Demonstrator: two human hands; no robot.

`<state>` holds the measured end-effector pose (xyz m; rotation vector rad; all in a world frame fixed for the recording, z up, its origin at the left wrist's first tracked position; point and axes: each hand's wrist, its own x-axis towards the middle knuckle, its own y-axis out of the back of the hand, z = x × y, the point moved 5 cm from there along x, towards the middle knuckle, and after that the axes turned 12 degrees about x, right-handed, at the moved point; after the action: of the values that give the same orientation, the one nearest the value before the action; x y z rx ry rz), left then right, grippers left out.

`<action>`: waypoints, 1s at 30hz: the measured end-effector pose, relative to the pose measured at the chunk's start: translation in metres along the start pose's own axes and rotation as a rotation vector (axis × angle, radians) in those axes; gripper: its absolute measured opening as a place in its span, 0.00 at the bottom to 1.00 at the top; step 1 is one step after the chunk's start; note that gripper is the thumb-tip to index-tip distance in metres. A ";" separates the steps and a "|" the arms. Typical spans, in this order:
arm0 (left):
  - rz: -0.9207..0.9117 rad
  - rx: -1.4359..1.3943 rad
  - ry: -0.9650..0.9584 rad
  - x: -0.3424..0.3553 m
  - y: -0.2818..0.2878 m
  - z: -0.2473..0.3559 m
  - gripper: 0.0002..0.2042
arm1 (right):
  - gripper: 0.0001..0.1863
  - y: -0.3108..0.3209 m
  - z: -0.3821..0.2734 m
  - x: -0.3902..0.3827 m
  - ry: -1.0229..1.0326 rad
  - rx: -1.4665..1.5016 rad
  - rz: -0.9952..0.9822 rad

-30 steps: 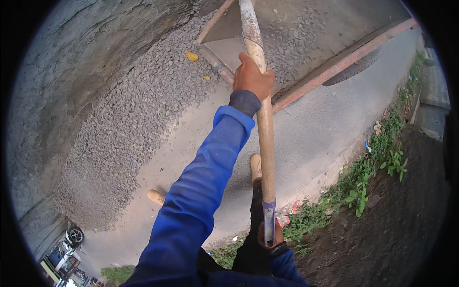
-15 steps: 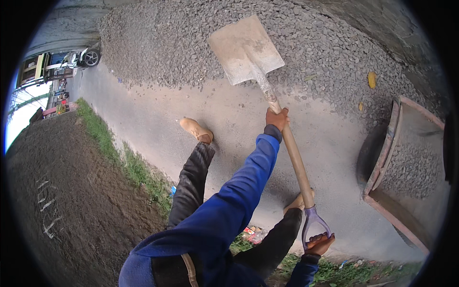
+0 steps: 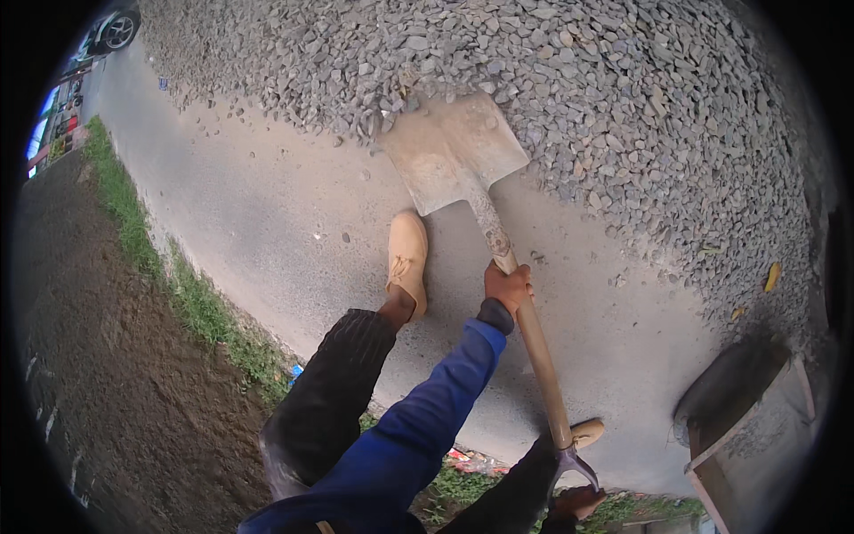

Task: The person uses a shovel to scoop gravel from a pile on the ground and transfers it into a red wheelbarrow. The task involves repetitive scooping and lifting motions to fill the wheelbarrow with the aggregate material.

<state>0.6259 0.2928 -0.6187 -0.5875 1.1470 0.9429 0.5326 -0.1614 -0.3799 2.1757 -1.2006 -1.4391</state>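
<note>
A square-bladed shovel (image 3: pixel 535 351) slants across the middle, its wooden shaft running down to a purple D-shaped handle (image 3: pixel 571 466). My left hand (image 3: pixel 509 288) is wrapped round the shaft just below the metal socket. At the bottom, my right hand (image 3: pixel 580 503) grips the D-handle, partly cut into shadow near the lower edge. The blade (image 3: pixel 458 156) lies low, with its front edge against the near edge of a grey gravel pile (image 3: pixel 569 80). A few stones touch its far edge; the blade's face is mostly bare and dusty.
A wheelbarrow's tyre (image 3: pixel 729 383) and part of its tray (image 3: pixel 767 454) are at the lower right. My tan shoe (image 3: pixel 407 258) stands beside the blade on the paved ground (image 3: pixel 258 196). Grass (image 3: pixel 209 307) borders a dark wall (image 3: pixel 116 356) on the left.
The shovel blade has come down from above to the gravel's edge. I have leaned closer to the pile, and the wheelbarrow now sits lower in view.
</note>
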 end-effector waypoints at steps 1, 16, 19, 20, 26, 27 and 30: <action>0.009 0.010 -0.037 0.021 0.007 0.039 0.08 | 0.22 -0.033 0.023 -0.007 -0.026 0.073 0.079; 0.264 0.430 -0.235 0.091 0.064 0.151 0.05 | 0.22 -0.203 0.132 -0.029 -0.361 0.405 -0.263; 0.234 0.365 -0.270 0.026 0.019 0.111 0.05 | 0.23 -0.137 0.110 0.011 -0.368 0.430 -0.218; 0.229 0.362 -0.277 0.001 0.001 0.098 0.05 | 0.23 -0.111 0.103 0.024 -0.374 0.458 -0.188; 0.127 0.429 -0.419 -0.173 -0.116 0.009 0.05 | 0.25 0.061 0.034 0.063 -0.413 0.485 -0.206; 0.086 0.437 -0.412 -0.203 -0.137 -0.014 0.05 | 0.25 0.097 0.030 0.074 -0.433 0.572 -0.242; -0.021 0.523 -0.447 -0.303 -0.214 -0.079 0.04 | 0.22 0.212 0.037 0.113 -0.428 0.688 -0.180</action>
<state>0.7366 0.0253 -0.3738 0.0383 0.9231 0.6695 0.4161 -0.3701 -0.3388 2.5194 -1.9229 -1.8344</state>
